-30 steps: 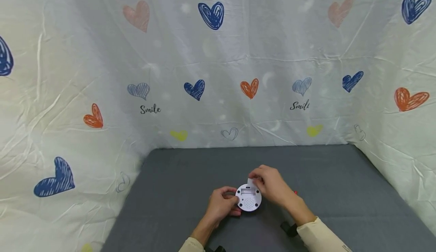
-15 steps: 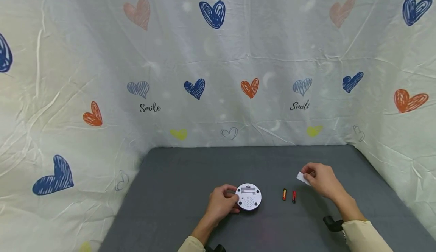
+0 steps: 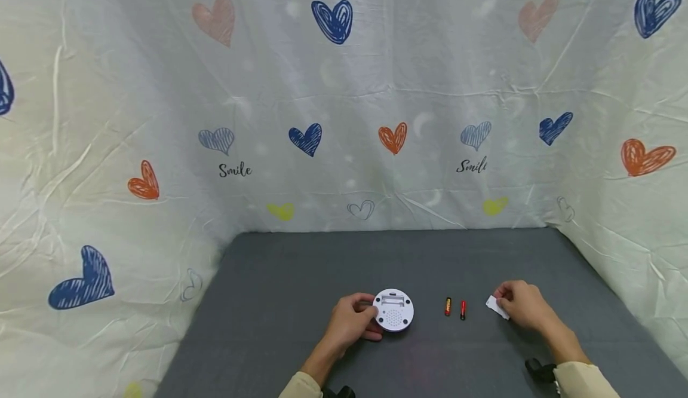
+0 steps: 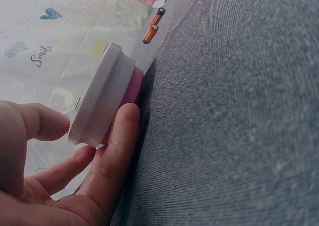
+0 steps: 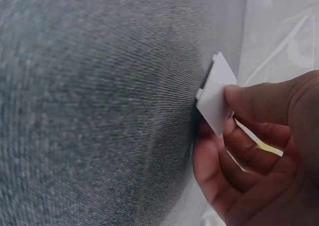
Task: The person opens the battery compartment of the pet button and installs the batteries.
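Battery cover [image 3: 497, 306], a small white plastic rectangle, sits pinched between thumb and fingers of the right hand [image 3: 524, 308] at the lower right of the head view, low over the grey worktop [image 3: 301, 266]. It looks light, thin and stiff, likely slippery, best held by its edges. Left hand [image 3: 349, 321] grasps the round white device [image 3: 394, 310] at lower centre, its compartment open. Two batteries [image 3: 454, 307] lie between device and cover.
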A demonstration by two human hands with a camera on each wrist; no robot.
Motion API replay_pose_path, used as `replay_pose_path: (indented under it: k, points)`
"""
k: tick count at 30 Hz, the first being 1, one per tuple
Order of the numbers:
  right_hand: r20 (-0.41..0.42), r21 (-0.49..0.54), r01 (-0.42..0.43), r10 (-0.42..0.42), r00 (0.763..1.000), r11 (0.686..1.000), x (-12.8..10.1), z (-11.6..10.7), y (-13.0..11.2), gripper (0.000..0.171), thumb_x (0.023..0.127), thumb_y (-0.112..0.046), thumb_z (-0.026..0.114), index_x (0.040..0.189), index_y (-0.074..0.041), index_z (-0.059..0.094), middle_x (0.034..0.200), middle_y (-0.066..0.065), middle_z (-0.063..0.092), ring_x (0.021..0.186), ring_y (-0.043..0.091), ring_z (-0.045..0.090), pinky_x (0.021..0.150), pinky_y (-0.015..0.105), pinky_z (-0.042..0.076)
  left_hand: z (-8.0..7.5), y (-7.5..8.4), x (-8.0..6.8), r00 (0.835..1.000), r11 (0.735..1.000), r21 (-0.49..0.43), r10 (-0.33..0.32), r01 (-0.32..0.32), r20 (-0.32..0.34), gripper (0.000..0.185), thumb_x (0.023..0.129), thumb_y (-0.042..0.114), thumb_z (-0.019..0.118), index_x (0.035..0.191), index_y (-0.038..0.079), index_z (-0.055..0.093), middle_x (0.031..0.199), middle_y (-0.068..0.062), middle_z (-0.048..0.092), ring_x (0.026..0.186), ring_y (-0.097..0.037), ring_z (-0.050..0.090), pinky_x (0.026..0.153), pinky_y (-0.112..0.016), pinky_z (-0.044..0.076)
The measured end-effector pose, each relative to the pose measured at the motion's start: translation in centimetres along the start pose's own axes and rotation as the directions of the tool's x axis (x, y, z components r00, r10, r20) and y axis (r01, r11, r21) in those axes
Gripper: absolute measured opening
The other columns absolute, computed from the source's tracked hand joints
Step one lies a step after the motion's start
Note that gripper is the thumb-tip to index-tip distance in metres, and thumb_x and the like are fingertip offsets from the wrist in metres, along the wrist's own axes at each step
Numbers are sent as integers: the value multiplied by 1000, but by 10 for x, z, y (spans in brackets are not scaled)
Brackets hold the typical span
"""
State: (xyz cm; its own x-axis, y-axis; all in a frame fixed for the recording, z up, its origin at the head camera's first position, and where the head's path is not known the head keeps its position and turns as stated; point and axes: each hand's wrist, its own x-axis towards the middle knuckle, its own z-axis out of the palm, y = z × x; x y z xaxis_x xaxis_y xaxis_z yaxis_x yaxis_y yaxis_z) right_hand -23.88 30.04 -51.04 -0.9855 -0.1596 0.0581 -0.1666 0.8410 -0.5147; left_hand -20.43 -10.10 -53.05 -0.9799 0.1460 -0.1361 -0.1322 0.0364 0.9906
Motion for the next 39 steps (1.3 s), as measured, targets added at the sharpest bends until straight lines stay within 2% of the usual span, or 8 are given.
replay_pose_path:
  k: [5, 9, 14, 19, 28, 31, 34, 39]
  points:
    - [-29, -49, 31, -32, 999, 998, 1, 5, 4, 4, 97, -5, 71, 93, -6, 73, 80, 0, 64, 72, 15, 54, 62, 33, 46, 1, 1, 0, 1000, 1000, 7, -15, 15, 6, 42, 100, 6, 68, 140, -8, 63, 103, -16, 78, 71, -28, 80, 62, -43, 72]
    - [-59, -112, 54, -61, 996, 992, 2, 10, 1, 3, 95, -6, 73, 95, -6, 71, 88, 4, 66, 78, 19, 59, 66, 41, 53, 2, 2, 1, 1000, 1000, 14, -15, 15, 14, 44, 99, 7, 73, 139, -7, 63, 103, -15, 78, 71, -27, 80, 61, -42, 72]
    - [-103, -150, 171, -188, 977, 974, 6, 16, -16, 10, 94, -2, 78, 101, -7, 73, 99, 5, 69, 90, 25, 68, 76, 49, 61, 2, 3, 1, 1000, 1000, -2, -14, 15, 15, 44, 98, 5, 75, 138, -8, 64, 103, -17, 76, 73, -29, 81, 62, -42, 72]
    - [-56, -99, 306, -312, 948, 947, 10, 21, -38, 20, 93, 2, 79, 109, -10, 77, 106, 0, 72, 95, 23, 69, 80, 45, 64, 3, 3, 1, 1000, 999, -27, -16, 16, 9, 43, 98, 3, 75, 138, -8, 64, 104, -18, 76, 74, -31, 81, 63, -41, 72]
    - [87, -35, 451, -447, 891, 892, 18, 37, -54, 28, 88, 6, 80, 110, -12, 79, 110, -1, 74, 95, 19, 70, 78, 37, 62, 4, 0, -1, 999, 998, -48, -37, 36, -17, 42, 97, 2, 73, 137, -7, 65, 104, -17, 75, 71, -28, 81, 62, -43, 72]
    - [90, -35, 469, -465, 881, 882, 20, 42, -55, 29, 87, 6, 80, 109, -13, 80, 108, -2, 74, 95, 19, 69, 79, 37, 61, 5, -1, -1, 999, 998, -61, -36, 35, -19, 41, 97, 1, 73, 136, -8, 65, 104, -17, 75, 71, -29, 81, 63, -44, 72]
    - [61, -48, 485, -482, 874, 873, 21, 47, -55, 27, 86, 4, 81, 106, -15, 81, 106, -3, 73, 96, 19, 70, 83, 40, 63, 5, -1, -1, 999, 997, -63, -35, 34, -25, 40, 97, 1, 72, 135, -8, 65, 103, -17, 75, 71, -29, 81, 62, -44, 72]
    - [12, -75, 499, -500, 866, 863, 21, 52, -55, 20, 88, -2, 85, 96, -21, 80, 99, -7, 71, 91, 17, 70, 80, 41, 62, 6, -1, -1, 999, 999, -44, -29, 27, -43, 39, 96, 1, 72, 134, -8, 66, 102, -16, 77, 71, -29, 81, 62, -44, 72]
